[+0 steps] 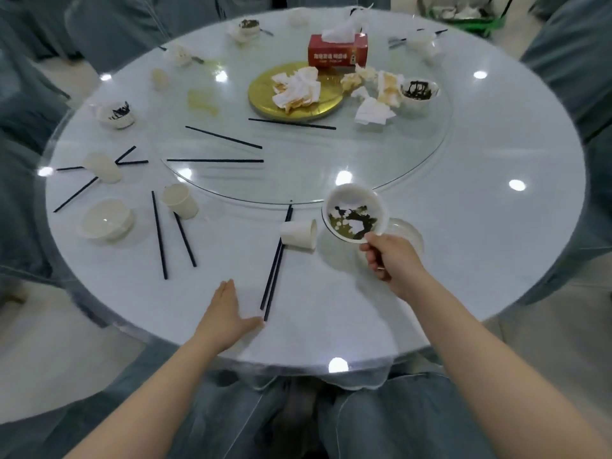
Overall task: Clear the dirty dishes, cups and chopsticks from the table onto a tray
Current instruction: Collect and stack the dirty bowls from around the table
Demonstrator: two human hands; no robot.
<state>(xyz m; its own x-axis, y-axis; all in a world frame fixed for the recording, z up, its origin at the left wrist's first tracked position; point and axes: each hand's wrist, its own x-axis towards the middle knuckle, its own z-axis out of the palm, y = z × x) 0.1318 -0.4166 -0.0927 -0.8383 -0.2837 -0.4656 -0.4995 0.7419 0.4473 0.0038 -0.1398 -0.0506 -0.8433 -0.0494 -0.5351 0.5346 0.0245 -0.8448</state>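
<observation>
Right hand (385, 256): pinches rim of small white ceramic bowl with dark sauce residue (354, 214), lifted and tilted above round white table (496, 160). Left hand (225, 314): flat, released, its thumb beside a pair of black chopsticks (276, 260). Nearby: tipped white paper cup (298, 234). Step judged: first bowl collected; next, carry it to a tray, none visible.

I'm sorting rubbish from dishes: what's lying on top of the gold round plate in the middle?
Crumpled white napkins, some stained orange, are heaped on the gold plate. Its left part shows bare. Whatever lies beneath the heap is covered.
</observation>
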